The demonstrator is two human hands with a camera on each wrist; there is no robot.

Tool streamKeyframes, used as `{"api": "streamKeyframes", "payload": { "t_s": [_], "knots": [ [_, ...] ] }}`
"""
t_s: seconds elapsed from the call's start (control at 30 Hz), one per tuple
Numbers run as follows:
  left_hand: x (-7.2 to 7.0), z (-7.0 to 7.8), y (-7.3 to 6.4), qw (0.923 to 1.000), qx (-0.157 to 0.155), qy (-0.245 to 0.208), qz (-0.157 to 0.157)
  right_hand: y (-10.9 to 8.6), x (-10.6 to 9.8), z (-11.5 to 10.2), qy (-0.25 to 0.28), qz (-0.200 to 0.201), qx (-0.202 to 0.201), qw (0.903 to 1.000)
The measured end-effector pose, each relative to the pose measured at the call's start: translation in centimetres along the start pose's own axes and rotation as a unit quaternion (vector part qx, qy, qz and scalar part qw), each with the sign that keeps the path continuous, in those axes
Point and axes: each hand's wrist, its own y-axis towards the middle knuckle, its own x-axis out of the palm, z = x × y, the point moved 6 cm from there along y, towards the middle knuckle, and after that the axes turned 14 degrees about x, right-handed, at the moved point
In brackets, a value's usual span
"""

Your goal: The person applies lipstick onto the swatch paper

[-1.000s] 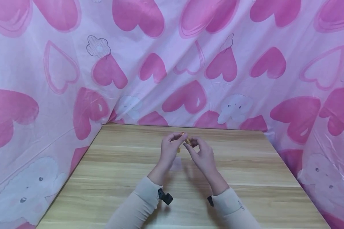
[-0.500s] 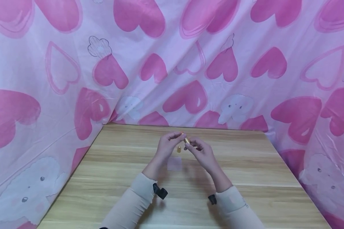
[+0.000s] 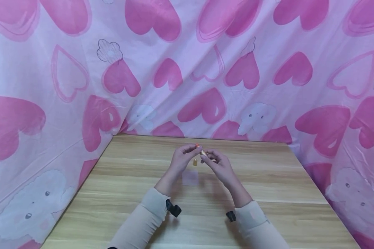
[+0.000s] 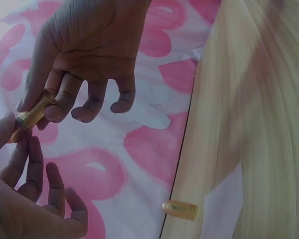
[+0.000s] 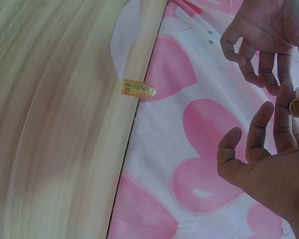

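Note:
A slim gold tube, which looks like a lipstick, is held slantwise between both hands over the far part of the table. An orange-red tip shows at its upper end, beside the left fingers. My left hand pinches that upper end with thumb and fingertips. Lower down, the right hand grips the gold body; in the right wrist view its round base shows. A gold cap with printed lettering stands on the wood below the hands.
A small pale pink square lies flat on the wooden table, just nearer than the cap. A pink heart-print cloth hangs behind the table and on both sides. Black wrist cameras sit at both cuffs.
My left hand and forearm have shifted slightly left, uncovering the cap and the pink square. The gold tube shows more plainly between the hands, and its orange-red tip is now clearer.

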Motion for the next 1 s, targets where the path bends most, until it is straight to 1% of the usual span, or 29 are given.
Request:
{"api": "streamKeyframes", "payload": {
  "t_s": [0.07, 0.1, 0.13, 0.17, 0.2, 0.23, 0.27, 0.3, 0.37, 0.4, 0.47, 0.5, 0.53, 0.57, 0.6, 0.63, 0.7, 0.77, 0.83, 0.87, 0.9, 1.0],
  "knots": [
    [-0.4, -0.1, 0.0, 0.9995, 0.003, 0.027, -0.015, 0.1, -0.1, 0.2, -0.016, 0.013, -0.003, 0.9998],
    [-0.7, -0.2, 0.0, 0.9985, 0.005, 0.048, -0.025, 0.2, -0.2, 0.3, -0.021, 0.019, -0.006, 0.9996],
    [-1.2, -0.3, 0.0, 0.9963, 0.007, 0.079, -0.034, 0.3, -0.4, 0.5, -0.028, 0.025, -0.009, 0.9992],
    [-1.6, -0.3, -0.1, 0.9923, 0.009, 0.114, -0.046, 0.4, -0.5, 0.6, -0.037, 0.031, -0.011, 0.9988],
    [-2.2, -0.4, -0.1, 0.9868, 0.015, 0.149, -0.062, 0.5, -0.7, 0.9, -0.047, 0.037, -0.013, 0.9981],
    [-2.7, -0.5, -0.2, 0.9793, 0.022, 0.183, -0.083, 0.6, -0.8, 1.1, -0.056, 0.04, -0.015, 0.9975],
    [-3.1, -0.7, -0.4, 0.9695, 0.029, 0.219, -0.107, 0.6, -0.9, 1.4, -0.069, 0.042, -0.018, 0.9966],
    [-3.6, -0.9, -0.6, 0.9569, 0.036, 0.256, -0.132, 0.7, -1.0, 1.6, -0.081, 0.041, -0.02, 0.9957],
    [-4.3, -1.3, -1.2, 0.9251, 0.058, 0.322, -0.192, 0.8, -1.0, 2.1, -0.105, 0.034, -0.025, 0.9936],
    [-4.5, -1.5, -1.5, 0.9055, 0.074, 0.353, -0.224, 0.8, -1.0, 2.3, -0.116, 0.03, -0.027, 0.9925],
    [-4.9, -2.1, -2.4, 0.8621, 0.098, 0.41, -0.282, 0.8, -1.0, 2.7, -0.131, 0.021, -0.027, 0.9908],
    [-5.0, -2.3, -2.8, 0.8436, 0.106, 0.429, -0.306, 0.9, -1.0, 2.8, -0.137, 0.018, -0.027, 0.9901],
    [-5.1, -2.5, -3.3, 0.8267, 0.111, 0.444, -0.327, 1.0, -0.9, 3.0, -0.145, 0.015, -0.027, 0.989],
    [-5.2, -2.7, -3.7, 0.8145, 0.111, 0.453, -0.344, 1.1, -0.9, 3.1, -0.153, 0.012, -0.026, 0.9877],
    [-5.2, -2.8, -4.2, 0.8062, 0.109, 0.459, -0.358, 1.2, -0.8, 3.3, -0.165, 0.011, -0.027, 0.9858],
    [-5.3, -3.0, -4.5, 0.8022, 0.104, 0.462, -0.364, 1.3, -0.8, 3.4, -0.175, 0.008, -0.028, 0.9841],
    [-5.2, -3.3, -5.0, 0.7985, 0.094, 0.472, -0.362, 1.5, -0.7, 3.6, -0.191, 0.003, -0.034, 0.981],
    [-5.0, -3.8, -5.2, 0.7941, 0.088, 0.491, -0.347, 1.7, -0.6, 3.8, -0.204, 0.0, -0.04, 0.9782],
    [-4.7, -4.4, -5.2, 0.7858, 0.08, 0.518, -0.329, 1.9, -0.6, 3.9, -0.214, 0.0, -0.046, 0.9758],
    [-4.6, -4.7, -5.2, 0.7831, 0.072, 0.527, -0.322, 2.0, -0.6, 4.0, -0.219, 0.0, -0.049, 0.9745],
    [-4.4, -5.0, -5.2, 0.7814, 0.06, 0.534, -0.318, 2.0, -0.6, 4.1, -0.226, -0.001, -0.052, 0.9727],
    [-4.4, -5.8, -5.3, 0.7849, 0.02, 0.538, -0.306, 2.2, -0.4, 4.3, -0.25, -0.007, -0.057, 0.9664]
  ]
}}
